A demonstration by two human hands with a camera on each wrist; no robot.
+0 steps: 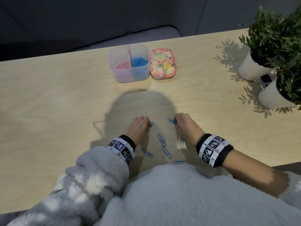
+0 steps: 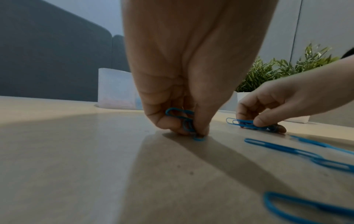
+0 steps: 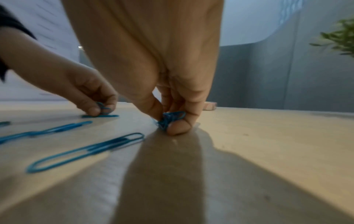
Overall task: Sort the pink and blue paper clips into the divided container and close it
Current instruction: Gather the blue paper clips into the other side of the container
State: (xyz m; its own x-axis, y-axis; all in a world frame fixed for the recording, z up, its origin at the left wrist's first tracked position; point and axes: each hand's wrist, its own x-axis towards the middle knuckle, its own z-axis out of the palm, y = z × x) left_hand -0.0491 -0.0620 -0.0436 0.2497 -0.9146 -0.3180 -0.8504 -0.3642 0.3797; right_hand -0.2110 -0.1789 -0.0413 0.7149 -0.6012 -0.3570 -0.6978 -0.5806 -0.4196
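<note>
A translucent divided container point(image 1: 130, 75) stands open at the table's far middle, pink clips in its left half and blue clips in its right half. Its floral lid point(image 1: 162, 63) lies flat just to its right. My left hand point(image 1: 138, 126) pinches blue paper clips point(image 2: 182, 119) down at the tabletop. My right hand point(image 1: 184, 123) pinches a bunch of blue paper clips point(image 3: 170, 119) against the table. Several loose blue clips point(image 1: 162, 144) lie between my wrists, near the front edge.
Two white pots with green plants point(image 1: 276, 46) stand at the right side of the wooden table point(image 1: 65, 103). A dark sofa lies beyond the far edge. My fluffy white sleeve covers the front of the table.
</note>
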